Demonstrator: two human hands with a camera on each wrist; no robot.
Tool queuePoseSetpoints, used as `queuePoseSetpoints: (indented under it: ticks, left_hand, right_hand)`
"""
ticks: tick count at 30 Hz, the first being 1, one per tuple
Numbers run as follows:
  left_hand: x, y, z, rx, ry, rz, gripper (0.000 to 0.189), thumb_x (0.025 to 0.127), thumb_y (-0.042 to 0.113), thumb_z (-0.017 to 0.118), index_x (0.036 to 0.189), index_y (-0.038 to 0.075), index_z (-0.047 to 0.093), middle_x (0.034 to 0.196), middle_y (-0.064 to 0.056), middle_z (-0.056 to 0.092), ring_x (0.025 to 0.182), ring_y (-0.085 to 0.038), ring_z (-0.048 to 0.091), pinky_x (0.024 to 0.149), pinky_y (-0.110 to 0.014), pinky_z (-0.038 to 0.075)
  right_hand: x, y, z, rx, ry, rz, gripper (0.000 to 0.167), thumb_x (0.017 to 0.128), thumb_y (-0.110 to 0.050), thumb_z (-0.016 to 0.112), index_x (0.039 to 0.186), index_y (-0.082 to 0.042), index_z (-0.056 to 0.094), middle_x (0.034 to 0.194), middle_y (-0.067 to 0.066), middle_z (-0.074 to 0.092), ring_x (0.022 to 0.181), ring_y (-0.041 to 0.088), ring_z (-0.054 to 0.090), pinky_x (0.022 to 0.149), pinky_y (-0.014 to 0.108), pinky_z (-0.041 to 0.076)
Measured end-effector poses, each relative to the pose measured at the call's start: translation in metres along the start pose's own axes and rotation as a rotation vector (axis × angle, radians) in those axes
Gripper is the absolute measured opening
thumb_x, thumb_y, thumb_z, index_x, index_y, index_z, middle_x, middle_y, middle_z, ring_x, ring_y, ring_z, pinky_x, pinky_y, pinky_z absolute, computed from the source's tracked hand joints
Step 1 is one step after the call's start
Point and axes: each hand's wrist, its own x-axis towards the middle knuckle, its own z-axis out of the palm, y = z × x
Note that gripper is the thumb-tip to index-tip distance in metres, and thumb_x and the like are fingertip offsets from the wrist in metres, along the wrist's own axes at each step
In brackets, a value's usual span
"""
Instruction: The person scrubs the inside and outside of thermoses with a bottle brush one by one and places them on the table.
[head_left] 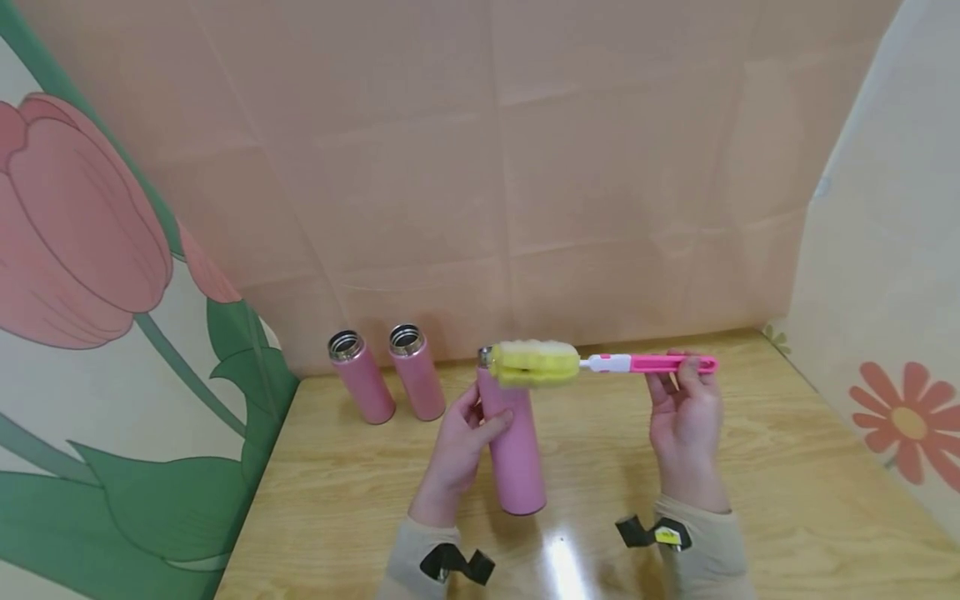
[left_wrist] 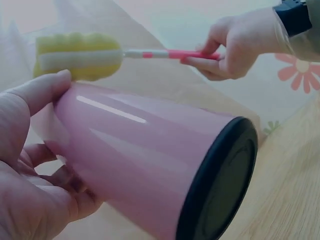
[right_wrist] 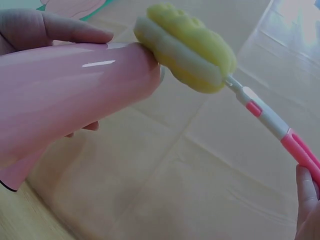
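My left hand (head_left: 459, 446) grips a pink bottle (head_left: 516, 454) round its upper part, tilted and lifted off the table, its dark base (left_wrist: 220, 185) turned to the left wrist camera. With my right hand (head_left: 686, 417) I hold a bottle brush by its pink handle (head_left: 663, 363). The brush lies about level in the head view, its yellow and white sponge head (head_left: 536, 364) beside the bottle's mouth and partly covering it. In the right wrist view the sponge head (right_wrist: 185, 50) appears against the bottle's mouth end; whether they touch I cannot tell.
Two more pink bottles, a left one (head_left: 363, 379) and a right one (head_left: 418, 373), stand uncapped at the back left of the wooden table (head_left: 322, 500). Behind the table hangs a peach cloth (head_left: 420, 183). Flower-patterned walls flank both sides.
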Motion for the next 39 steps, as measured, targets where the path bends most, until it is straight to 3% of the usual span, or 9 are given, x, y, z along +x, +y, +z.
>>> queuePoseSetpoints:
  ticks: [6,12,20,29,39]
  left_hand:
    - [0.0,0.002,-0.001,-0.018,-0.019,-0.004,0.071,0.099,0.005,0.073,0.162,0.0,0.041,0.154,-0.022,0.055,0.138,-0.03,0.056,0.114,-0.038,0.048]
    - [0.0,0.002,-0.004,0.027,-0.019,-0.012,0.069,0.101,0.008,0.073,0.162,0.002,0.043,0.153,-0.018,0.056,0.139,-0.029,0.053,0.116,-0.037,0.044]
    - [-0.001,0.003,-0.007,-0.016,-0.047,-0.001,0.064,0.107,0.013,0.065,0.165,0.004,0.038,0.156,-0.018,0.054,0.138,-0.027,0.056,0.114,-0.037,0.048]
    - [-0.002,0.005,-0.011,-0.073,0.049,-0.011,0.055,0.112,0.017,0.055,0.163,0.001,0.04,0.148,-0.015,0.059,0.119,-0.02,0.063,0.1,-0.037,0.052]
    - [0.001,0.012,-0.012,-0.138,0.075,-0.006,0.056,0.112,0.023,0.056,0.162,0.002,0.041,0.152,-0.019,0.055,0.127,-0.028,0.063,0.108,-0.042,0.053]
  right_hand:
    - [0.001,-0.003,-0.002,0.065,-0.01,0.004,0.02,0.103,-0.008,0.068,0.119,-0.002,0.058,0.113,0.012,0.065,0.097,0.025,0.07,0.095,0.036,0.061]
    - [0.004,-0.007,-0.007,0.077,-0.059,0.04,0.017,0.104,-0.007,0.067,0.117,-0.002,0.058,0.111,0.012,0.064,0.094,0.026,0.07,0.096,0.035,0.06]
    - [0.006,-0.008,-0.011,-0.03,-0.135,0.094,0.008,0.107,-0.007,0.062,0.113,-0.002,0.061,0.11,0.012,0.065,0.094,0.025,0.07,0.095,0.035,0.061]
    - [0.012,-0.009,-0.016,-0.295,-0.287,0.119,0.011,0.11,-0.009,0.058,0.109,-0.002,0.066,0.104,0.01,0.071,0.092,0.021,0.072,0.086,0.032,0.064]
    - [0.017,-0.01,-0.021,-0.44,-0.341,0.127,0.011,0.111,-0.012,0.059,0.108,-0.006,0.066,0.103,0.006,0.073,0.09,0.018,0.073,0.085,0.029,0.063]
